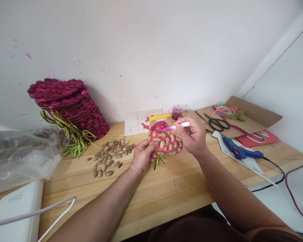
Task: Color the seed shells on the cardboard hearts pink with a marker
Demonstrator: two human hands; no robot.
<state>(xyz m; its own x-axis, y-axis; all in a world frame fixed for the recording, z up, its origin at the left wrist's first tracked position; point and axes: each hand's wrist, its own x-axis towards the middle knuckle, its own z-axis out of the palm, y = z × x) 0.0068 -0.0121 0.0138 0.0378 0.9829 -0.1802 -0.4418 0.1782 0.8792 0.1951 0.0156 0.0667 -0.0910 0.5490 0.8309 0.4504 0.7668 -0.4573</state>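
Observation:
My left hand grips the left edge of a round red piece covered in glued peanuts, thumb on top. Its upper peanuts are magenta, while the lower ones keep their tan shell colour. Yellow-green strands hang from its near edge. In my right hand is a white-handled paintbrush, its pink-stained tip touching the peanuts at the top left. A cup of magenta paint stands just behind that hand. Loose peanuts lie in a scattered group left of my left hand.
A tall stack of magenta peanut-covered pieces leans at the back left, beside a clear plastic bag. A white box and cable sit front left. Scissors, a blue glue gun and cardboard lie right. The wall rises behind.

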